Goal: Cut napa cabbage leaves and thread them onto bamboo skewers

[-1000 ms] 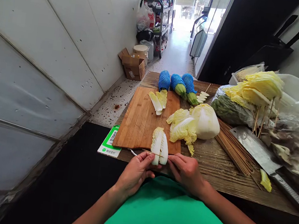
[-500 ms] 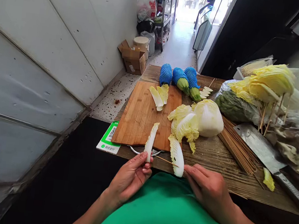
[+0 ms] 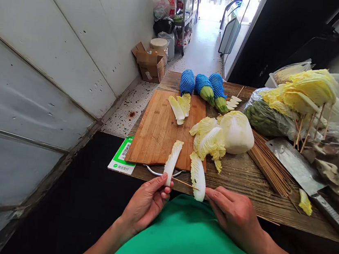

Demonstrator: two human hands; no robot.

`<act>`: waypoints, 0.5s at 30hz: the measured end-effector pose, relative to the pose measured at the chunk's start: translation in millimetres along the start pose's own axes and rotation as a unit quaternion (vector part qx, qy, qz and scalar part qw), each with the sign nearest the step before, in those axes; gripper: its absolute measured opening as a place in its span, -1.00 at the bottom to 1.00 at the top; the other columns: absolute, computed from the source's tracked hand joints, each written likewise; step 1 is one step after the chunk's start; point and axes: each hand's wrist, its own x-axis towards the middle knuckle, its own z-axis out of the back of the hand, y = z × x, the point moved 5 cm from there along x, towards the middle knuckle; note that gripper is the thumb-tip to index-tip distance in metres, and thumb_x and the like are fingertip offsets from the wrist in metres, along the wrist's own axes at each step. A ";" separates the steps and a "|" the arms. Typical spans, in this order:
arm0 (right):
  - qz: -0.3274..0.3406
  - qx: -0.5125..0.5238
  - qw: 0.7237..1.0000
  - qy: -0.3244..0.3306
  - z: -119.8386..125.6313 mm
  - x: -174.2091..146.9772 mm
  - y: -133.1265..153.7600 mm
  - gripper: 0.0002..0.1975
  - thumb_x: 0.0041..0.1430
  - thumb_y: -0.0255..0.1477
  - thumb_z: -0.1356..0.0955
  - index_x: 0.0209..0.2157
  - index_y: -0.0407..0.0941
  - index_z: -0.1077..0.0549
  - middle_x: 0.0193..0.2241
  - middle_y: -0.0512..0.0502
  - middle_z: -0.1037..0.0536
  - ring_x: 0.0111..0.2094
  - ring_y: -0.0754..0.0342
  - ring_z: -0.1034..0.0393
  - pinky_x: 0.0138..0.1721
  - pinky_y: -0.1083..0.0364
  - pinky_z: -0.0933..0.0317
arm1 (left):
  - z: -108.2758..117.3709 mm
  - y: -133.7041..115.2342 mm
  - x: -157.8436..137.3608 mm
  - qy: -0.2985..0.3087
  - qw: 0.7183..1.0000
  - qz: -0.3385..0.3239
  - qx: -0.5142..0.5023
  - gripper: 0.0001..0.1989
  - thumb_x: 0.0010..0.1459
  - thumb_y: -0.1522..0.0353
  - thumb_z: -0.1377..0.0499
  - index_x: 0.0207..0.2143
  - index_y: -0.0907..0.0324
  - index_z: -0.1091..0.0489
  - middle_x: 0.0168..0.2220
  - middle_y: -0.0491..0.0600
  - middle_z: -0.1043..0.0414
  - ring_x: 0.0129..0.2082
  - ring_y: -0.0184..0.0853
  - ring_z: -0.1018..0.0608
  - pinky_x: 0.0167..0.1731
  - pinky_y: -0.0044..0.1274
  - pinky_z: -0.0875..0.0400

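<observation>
My left hand (image 3: 147, 201) pinches the white base of a cabbage leaf (image 3: 172, 160) that stands up over the near edge of the wooden cutting board (image 3: 159, 130). In my right hand (image 3: 232, 217) is a second cabbage leaf (image 3: 198, 176), threaded on a thin bamboo skewer (image 3: 185, 183) that points left toward the first leaf. A partly peeled napa cabbage (image 3: 230, 134) lies just beyond, on the wooden table (image 3: 243, 181).
Two loose leaves (image 3: 180, 107) lie at the board's far end, with three net-wrapped vegetables (image 3: 203, 88) behind. A pile of skewers (image 3: 268, 164), a cleaver (image 3: 300, 172), skewered cabbage (image 3: 306, 96) and plastic bags fill the right. A QR sign (image 3: 121, 160) sits at the left edge.
The two leaves, held together a second ago, have come apart: one stays with my left hand, the other went right on the skewer with my right hand.
</observation>
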 end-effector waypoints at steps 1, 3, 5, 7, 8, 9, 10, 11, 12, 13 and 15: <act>0.000 0.000 1.000 0.002 -0.3 -0.2 -0.1 -0.78 0.25 -0.53 -0.19 -0.32 -0.17 -0.46 -0.54 -0.04 -0.44 -0.55 0.19 -0.31 -0.53 0.21 -0.08 | -0.1 0.5 0.1 0.005 1.000 0.001 0.000 -0.87 0.14 0.50 -0.09 -0.39 0.40 -0.41 -0.48 0.02 -0.37 -0.57 -0.56 -0.37 -0.65 -0.77 -0.30; 0.002 -0.004 1.000 0.007 -0.6 -0.4 -0.1 -0.78 0.26 -0.52 -0.19 -0.32 -0.16 -0.46 -0.54 -0.04 -0.45 -0.56 0.19 -0.30 -0.53 0.20 -0.08 | -0.4 1.0 0.1 0.011 1.000 0.001 0.000 -0.87 0.14 0.50 -0.09 -0.38 0.40 -0.41 -0.47 0.03 -0.37 -0.57 -0.56 -0.38 -0.65 -0.78 -0.32; 0.004 -0.009 1.000 0.009 -0.3 -0.6 0.1 -0.76 0.26 -0.51 -0.18 -0.31 -0.16 -0.46 -0.55 -0.04 -0.45 -0.57 0.19 -0.29 -0.54 0.20 -0.07 | -0.6 1.2 0.0 0.011 1.000 0.002 0.000 -0.87 0.14 0.50 -0.09 -0.39 0.40 -0.41 -0.48 0.02 -0.37 -0.58 -0.56 -0.38 -0.65 -0.78 -0.32; 0.003 -0.011 1.000 0.009 0.3 -0.8 0.3 -0.75 0.27 -0.51 -0.17 -0.33 -0.15 -0.46 -0.55 -0.04 -0.44 -0.56 0.19 -0.30 -0.55 0.21 -0.08 | -1.0 1.3 -0.2 0.009 1.000 0.004 0.000 -0.87 0.14 0.50 -0.09 -0.39 0.40 -0.41 -0.49 0.02 -0.37 -0.59 -0.56 -0.38 -0.66 -0.78 -0.32; 0.001 -0.011 1.000 0.009 0.5 -1.0 0.4 -0.75 0.27 -0.51 -0.17 -0.33 -0.15 -0.46 -0.55 -0.04 -0.44 -0.56 0.19 -0.31 -0.54 0.21 -0.08 | -1.4 1.3 -0.3 0.008 1.000 0.004 -0.001 -0.87 0.14 0.50 -0.09 -0.39 0.40 -0.41 -0.49 0.02 -0.36 -0.59 -0.56 -0.38 -0.66 -0.78 -0.32; -0.001 -0.009 1.000 0.009 0.7 -1.1 0.4 -0.75 0.26 -0.51 -0.17 -0.34 -0.15 -0.46 -0.55 -0.04 -0.44 -0.55 0.19 -0.32 -0.54 0.22 -0.09 | -1.9 1.2 -0.5 0.008 1.000 0.004 -0.002 -0.87 0.14 0.50 -0.09 -0.39 0.41 -0.41 -0.48 0.02 -0.36 -0.59 -0.56 -0.38 -0.66 -0.78 -0.32; -0.002 -0.007 1.000 0.010 0.9 -1.4 0.5 -0.76 0.26 -0.51 -0.18 -0.34 -0.15 -0.46 -0.55 -0.04 -0.44 -0.54 0.18 -0.32 -0.53 0.22 -0.10 | -2.3 1.1 -0.7 0.008 1.000 0.005 -0.003 -0.87 0.13 0.50 -0.09 -0.39 0.41 -0.41 -0.48 0.02 -0.36 -0.59 -0.57 -0.38 -0.66 -0.78 -0.32; -0.004 -0.004 1.000 0.011 1.1 -1.6 0.6 -0.76 0.26 -0.52 -0.18 -0.35 -0.15 -0.45 -0.55 -0.04 -0.44 -0.54 0.18 -0.32 -0.52 0.22 -0.10 | -2.7 1.1 -1.1 0.007 1.000 0.006 -0.004 -0.87 0.13 0.50 -0.10 -0.39 0.41 -0.41 -0.48 0.02 -0.36 -0.59 -0.57 -0.38 -0.66 -0.78 -0.33; -0.005 -0.001 1.000 0.012 1.2 -1.8 0.6 -0.76 0.26 -0.52 -0.18 -0.36 -0.15 -0.45 -0.55 -0.05 -0.44 -0.54 0.18 -0.32 -0.52 0.21 -0.10 | -3.0 1.1 -1.4 0.005 1.000 0.006 -0.005 -0.87 0.13 0.49 -0.10 -0.40 0.41 -0.41 -0.48 0.02 -0.36 -0.59 -0.57 -0.38 -0.66 -0.78 -0.33; -0.005 0.001 1.000 0.014 1.3 -2.1 0.6 -0.77 0.26 -0.52 -0.18 -0.37 -0.15 -0.45 -0.55 -0.04 -0.43 -0.55 0.19 -0.31 -0.52 0.21 -0.09 | -3.4 1.2 -1.8 0.003 1.000 0.007 -0.005 -0.87 0.13 0.49 -0.10 -0.40 0.41 -0.41 -0.48 0.02 -0.36 -0.59 -0.57 -0.38 -0.66 -0.78 -0.33; -0.006 0.002 1.000 0.016 1.6 -2.5 0.5 -0.77 0.25 -0.52 -0.18 -0.37 -0.15 -0.44 -0.55 -0.04 -0.43 -0.56 0.19 -0.29 -0.53 0.21 -0.08 | -4.0 1.3 -2.6 0.001 1.000 0.006 -0.001 -0.87 0.13 0.50 -0.10 -0.41 0.41 -0.41 -0.49 0.02 -0.36 -0.59 -0.57 -0.38 -0.66 -0.79 -0.32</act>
